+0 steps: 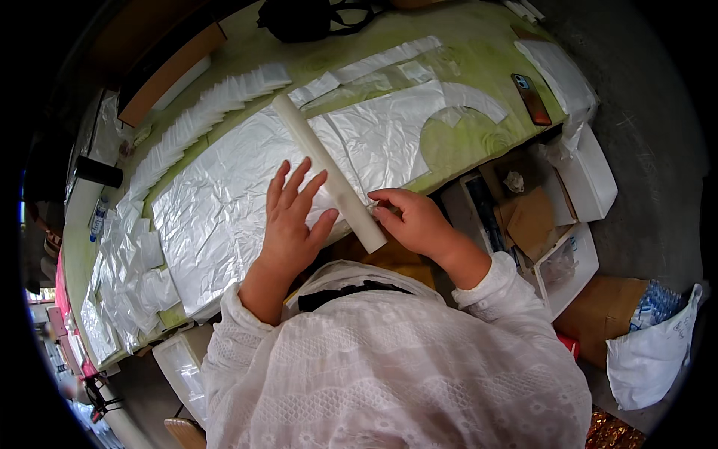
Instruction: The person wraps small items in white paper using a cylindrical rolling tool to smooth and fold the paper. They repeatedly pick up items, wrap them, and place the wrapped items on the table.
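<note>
A long off-white roll [329, 172] lies slantwise across shiny, crinkled white plastic film [224, 202] on the table, its near end at the table's front edge. My left hand [294, 221] is open just left of the roll, fingers spread over the film; whether the fingertips touch the roll I cannot tell. On the roll's right side, near its lower end, my right hand [415, 224] has thumb and forefinger closed in a pinch. A small whitish bit shows at those fingertips, too small to make out. Right of the roll, more film [389, 138] ends in a curved edge.
Overlapping clear plastic packets [202, 112] line the table's far left side, with more heaped packets [123, 277] nearer. A phone [531, 99] lies at the right edge of the green tabletop [479, 142]. A black bag [295, 19] sits at the back. Open boxes [572, 269] stand below right.
</note>
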`<state>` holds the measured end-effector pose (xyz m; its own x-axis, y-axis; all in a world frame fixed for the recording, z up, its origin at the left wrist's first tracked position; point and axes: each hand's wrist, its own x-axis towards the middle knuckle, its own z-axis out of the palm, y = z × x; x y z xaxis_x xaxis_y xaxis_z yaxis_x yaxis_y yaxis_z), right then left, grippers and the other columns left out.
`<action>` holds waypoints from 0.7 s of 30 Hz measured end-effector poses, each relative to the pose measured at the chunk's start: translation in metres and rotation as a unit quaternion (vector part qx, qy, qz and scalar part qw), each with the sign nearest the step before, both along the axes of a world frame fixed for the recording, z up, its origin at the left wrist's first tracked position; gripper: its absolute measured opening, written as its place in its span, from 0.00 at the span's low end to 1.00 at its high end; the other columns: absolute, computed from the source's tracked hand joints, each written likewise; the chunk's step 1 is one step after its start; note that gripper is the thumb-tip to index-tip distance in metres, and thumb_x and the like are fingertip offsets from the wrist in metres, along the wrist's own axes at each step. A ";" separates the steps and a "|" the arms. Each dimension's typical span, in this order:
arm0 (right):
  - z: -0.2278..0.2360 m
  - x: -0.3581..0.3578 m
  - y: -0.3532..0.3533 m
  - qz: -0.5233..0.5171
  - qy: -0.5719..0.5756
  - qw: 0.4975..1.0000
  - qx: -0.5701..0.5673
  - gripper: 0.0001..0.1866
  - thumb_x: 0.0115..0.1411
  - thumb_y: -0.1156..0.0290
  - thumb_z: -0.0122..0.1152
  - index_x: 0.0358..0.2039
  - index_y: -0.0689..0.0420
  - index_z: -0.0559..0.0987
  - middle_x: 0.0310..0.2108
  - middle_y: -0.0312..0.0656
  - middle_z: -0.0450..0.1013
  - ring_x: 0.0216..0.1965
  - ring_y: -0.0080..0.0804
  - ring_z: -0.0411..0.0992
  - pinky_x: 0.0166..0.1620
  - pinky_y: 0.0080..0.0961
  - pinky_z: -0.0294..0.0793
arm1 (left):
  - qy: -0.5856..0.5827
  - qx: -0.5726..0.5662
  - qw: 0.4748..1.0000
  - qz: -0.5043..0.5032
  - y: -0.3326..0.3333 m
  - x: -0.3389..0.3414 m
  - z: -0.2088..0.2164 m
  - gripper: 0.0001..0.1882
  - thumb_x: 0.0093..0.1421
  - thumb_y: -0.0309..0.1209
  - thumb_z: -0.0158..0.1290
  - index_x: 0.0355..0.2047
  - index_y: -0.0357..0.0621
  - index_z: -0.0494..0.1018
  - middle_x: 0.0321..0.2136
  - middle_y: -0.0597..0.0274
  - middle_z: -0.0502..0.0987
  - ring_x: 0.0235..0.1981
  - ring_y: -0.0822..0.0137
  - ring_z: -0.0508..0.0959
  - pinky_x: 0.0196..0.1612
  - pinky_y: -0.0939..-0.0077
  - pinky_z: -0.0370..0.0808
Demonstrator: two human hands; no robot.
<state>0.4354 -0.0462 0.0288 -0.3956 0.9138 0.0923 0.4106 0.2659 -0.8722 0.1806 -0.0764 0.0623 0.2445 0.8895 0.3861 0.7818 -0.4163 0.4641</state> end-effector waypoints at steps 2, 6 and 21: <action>0.004 0.008 0.000 -0.063 0.008 0.997 0.041 0.13 0.64 0.70 0.62 0.48 0.57 0.82 0.44 0.47 0.79 0.40 0.44 0.79 0.44 0.31 0.78 | 0.004 0.008 0.998 -0.061 0.020 0.023 0.005 0.26 0.58 0.29 0.63 0.59 0.46 0.75 0.64 0.53 0.72 0.68 0.43 0.65 0.68 0.51 0.64; -0.003 0.035 0.019 -0.149 0.011 0.985 0.086 0.09 0.64 0.74 0.60 0.44 0.58 0.82 0.37 0.46 0.78 0.34 0.42 0.77 0.38 0.31 0.76 | -0.032 -0.054 0.984 -0.167 0.065 0.066 -0.001 0.19 0.57 0.28 0.64 0.50 0.44 0.80 0.55 0.53 0.78 0.53 0.51 0.79 0.56 0.60 0.76; -0.038 0.054 -0.005 -0.173 0.072 0.972 0.145 0.09 0.61 0.81 0.62 0.42 0.58 0.82 0.41 0.42 0.78 0.39 0.36 0.75 0.40 0.27 0.76 | 0.043 -0.257 0.965 0.020 0.118 0.110 -0.030 0.13 0.61 0.39 0.59 0.43 0.48 0.82 0.41 0.57 0.84 0.42 0.57 0.84 0.48 0.65 0.79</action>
